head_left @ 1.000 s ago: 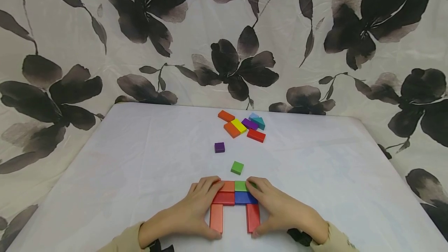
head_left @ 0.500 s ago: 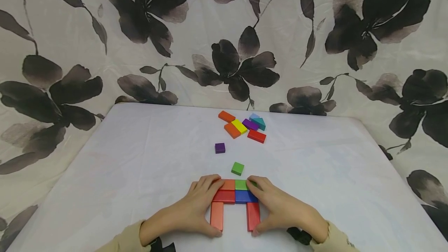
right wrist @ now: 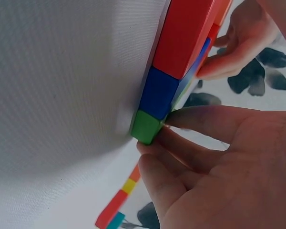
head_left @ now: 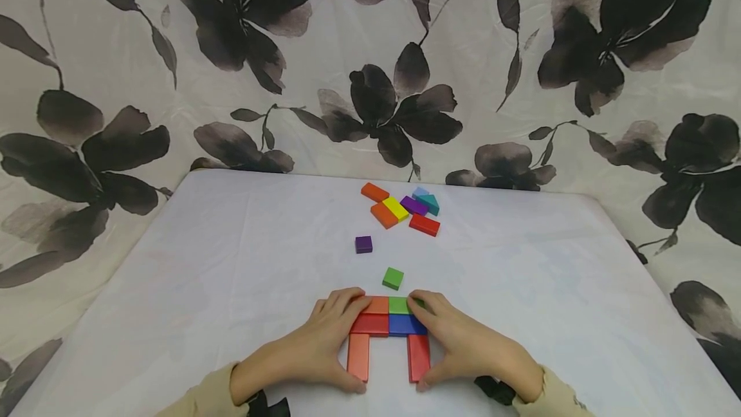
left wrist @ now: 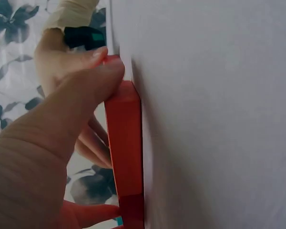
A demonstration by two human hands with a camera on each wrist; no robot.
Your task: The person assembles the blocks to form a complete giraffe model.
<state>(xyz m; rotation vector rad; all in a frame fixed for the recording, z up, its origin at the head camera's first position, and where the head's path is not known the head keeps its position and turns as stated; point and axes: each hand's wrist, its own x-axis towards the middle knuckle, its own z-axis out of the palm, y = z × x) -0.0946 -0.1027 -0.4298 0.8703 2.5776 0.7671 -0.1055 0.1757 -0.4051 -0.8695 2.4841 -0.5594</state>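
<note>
Wooden blocks lie flat on the white table as an arch. A salmon block and a red block make its legs. Across them lie a red block and a blue block, with an orange block and a green block beyond. My left hand grips the left side, thumb at the salmon block's near end and fingers at the far corner. On the right side, my right hand holds likewise; its fingers touch the green block in the right wrist view.
A loose green block lies just beyond the arch, and a purple block farther off. Several coloured blocks, among them a yellow block and a red block, cluster near the far edge. A floral cloth hangs behind.
The arch has shifted very slightly away from me between both hands. Their hold looks the same, and the loose blocks have stayed in place.
</note>
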